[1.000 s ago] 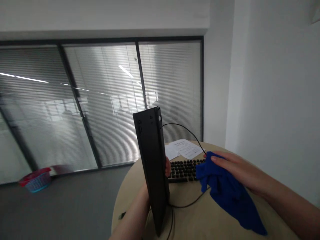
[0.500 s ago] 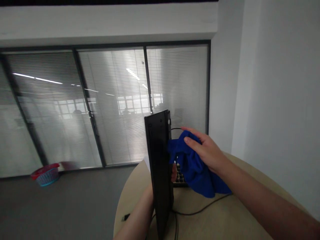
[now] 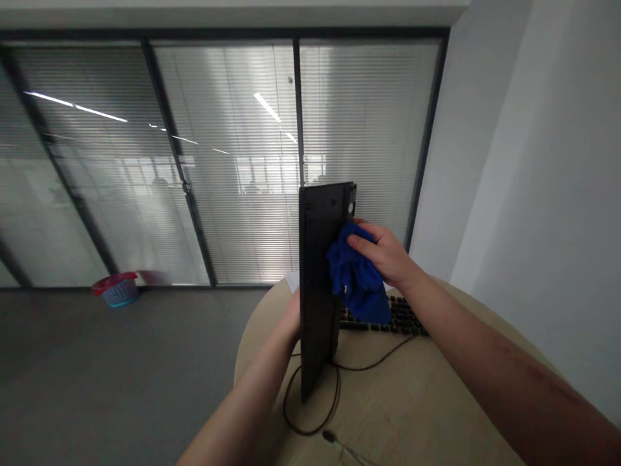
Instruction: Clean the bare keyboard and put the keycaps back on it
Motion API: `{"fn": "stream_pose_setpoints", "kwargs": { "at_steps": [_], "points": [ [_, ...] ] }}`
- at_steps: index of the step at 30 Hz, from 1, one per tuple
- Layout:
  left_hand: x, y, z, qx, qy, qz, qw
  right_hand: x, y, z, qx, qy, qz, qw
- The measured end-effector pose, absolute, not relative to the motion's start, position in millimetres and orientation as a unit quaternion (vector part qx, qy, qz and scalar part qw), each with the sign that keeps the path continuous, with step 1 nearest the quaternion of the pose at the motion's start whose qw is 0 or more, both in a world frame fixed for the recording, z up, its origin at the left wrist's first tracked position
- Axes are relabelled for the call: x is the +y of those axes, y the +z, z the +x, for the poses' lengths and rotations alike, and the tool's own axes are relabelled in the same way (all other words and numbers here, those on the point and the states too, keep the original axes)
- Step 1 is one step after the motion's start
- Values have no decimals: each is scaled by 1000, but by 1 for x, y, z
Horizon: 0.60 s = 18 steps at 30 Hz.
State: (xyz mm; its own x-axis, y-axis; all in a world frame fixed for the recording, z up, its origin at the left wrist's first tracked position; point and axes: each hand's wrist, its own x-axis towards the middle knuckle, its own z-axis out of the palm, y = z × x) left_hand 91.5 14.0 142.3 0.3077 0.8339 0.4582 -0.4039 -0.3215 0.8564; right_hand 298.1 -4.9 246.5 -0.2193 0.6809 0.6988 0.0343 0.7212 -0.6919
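A flat black panel (image 3: pixel 320 285), its exact kind unclear, is upright on edge above the round table. My left hand (image 3: pixel 295 316) reaches behind it and supports it; only the wrist and forearm show, the fingers being hidden by the panel. On the other side, my right hand (image 3: pixel 381 251) is closed on a bunched blue cloth (image 3: pixel 359 281), thumb on top. The cloth presses against the panel's right side, below a round hole near the upper corner, and its loose end hangs down.
A black keyboard (image 3: pixel 402 316) lies on the wooden table (image 3: pixel 407 408) behind the cloth. Dark cables (image 3: pixel 310 432) loop below the panel, near a cable plug (image 3: pixel 330 436). A red and blue basket (image 3: pixel 120 294) stands on the floor by the glass partition.
The view has tilted down, so more of the keyboard, cables and table shows. The cloth has drawn in closer against the panel. The left fingers, glimpsed past its edge before, are now hidden.
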Motion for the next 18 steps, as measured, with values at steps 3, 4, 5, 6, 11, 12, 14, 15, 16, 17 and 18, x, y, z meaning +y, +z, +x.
{"fn": "stream_pose_setpoints", "kwargs": {
  "at_steps": [3, 4, 5, 6, 11, 12, 14, 15, 16, 17, 18],
  "points": [
    [-4, 175, 68, 175, 633, 573, 491, -13, 245, 289, -747, 158, -282, 581],
    [-10, 189, 61, 172, 662, 583, 438, -16, 243, 285, -746, 123, -287, 588],
    [-15, 203, 57, 167, 678, 602, 388, -19, 241, 281, -742, 93, -290, 597],
    [-19, 218, 54, 163, 679, 625, 349, -22, 238, 277, -737, 70, -292, 606],
    [-14, 276, 57, 124, 669, 701, 214, -26, 235, 264, -723, 31, -312, 616],
    [-10, 280, 57, 124, 668, 705, 202, -26, 236, 264, -727, 32, -318, 608],
    [-1, 284, 56, 128, 671, 704, 195, -27, 238, 268, -737, 30, -332, 589],
    [3, 283, 54, 128, 676, 698, 198, -30, 240, 271, -741, 26, -340, 579],
    [6, 282, 52, 126, 683, 690, 204, -34, 241, 274, -743, 18, -347, 572],
    [8, 280, 51, 125, 691, 681, 209, -40, 243, 277, -743, 3, -354, 568],
    [9, 279, 50, 126, 695, 675, 214, -47, 244, 280, -740, -20, -361, 567]
  ]
}}
